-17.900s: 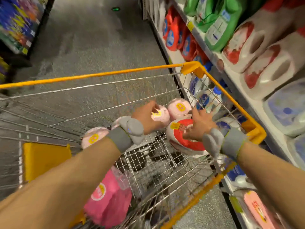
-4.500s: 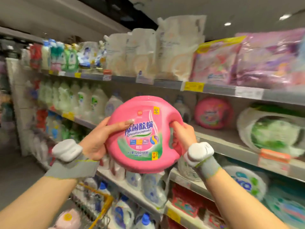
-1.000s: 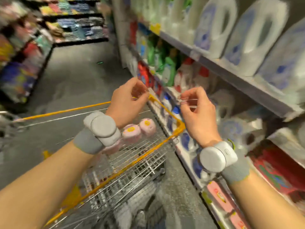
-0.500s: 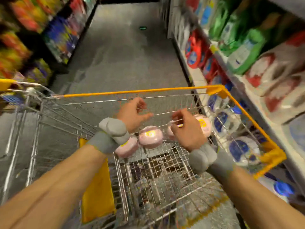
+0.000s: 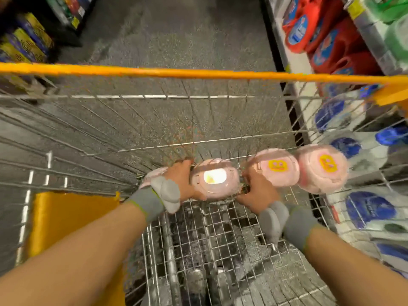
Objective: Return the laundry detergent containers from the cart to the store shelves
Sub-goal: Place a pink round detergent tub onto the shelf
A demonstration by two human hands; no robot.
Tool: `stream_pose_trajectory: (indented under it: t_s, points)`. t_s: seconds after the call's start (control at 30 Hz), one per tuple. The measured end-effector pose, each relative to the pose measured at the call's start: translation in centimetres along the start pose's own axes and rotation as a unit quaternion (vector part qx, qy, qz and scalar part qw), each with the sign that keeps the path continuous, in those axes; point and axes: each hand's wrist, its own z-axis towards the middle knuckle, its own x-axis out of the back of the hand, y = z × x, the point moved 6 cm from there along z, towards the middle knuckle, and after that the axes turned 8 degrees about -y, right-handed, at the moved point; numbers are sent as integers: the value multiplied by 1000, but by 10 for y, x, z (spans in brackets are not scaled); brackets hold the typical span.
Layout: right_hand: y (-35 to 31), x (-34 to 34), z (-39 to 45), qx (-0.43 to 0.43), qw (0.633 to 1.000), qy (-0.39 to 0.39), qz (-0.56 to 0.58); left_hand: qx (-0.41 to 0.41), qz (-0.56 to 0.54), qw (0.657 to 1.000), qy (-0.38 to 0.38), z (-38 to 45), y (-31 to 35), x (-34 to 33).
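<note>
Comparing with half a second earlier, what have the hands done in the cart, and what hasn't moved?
Both hands dropped from above the pink containers onto one: the left hand and right hand now flank the pink container with the white label, apparently taking hold. The two pink containers with yellow stickers still stand to its right, and the cart stays beside the shelves.
</note>
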Motion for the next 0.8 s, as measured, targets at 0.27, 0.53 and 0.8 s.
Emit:
stream_pose_trajectory:
  t_s: [0.27, 0.53, 0.8]
  points:
    - [24, -28, 39, 2, 999, -23, 26, 23, 167, 985, 31, 31, -7, -30]
    - [32, -41, 60, 17, 992, -44, 113, 19, 181, 982, 40, 44, -13, -38]
    - [28, -21, 35, 20, 980, -46, 194, -51, -36, 998, -10, 24, -1, -17]
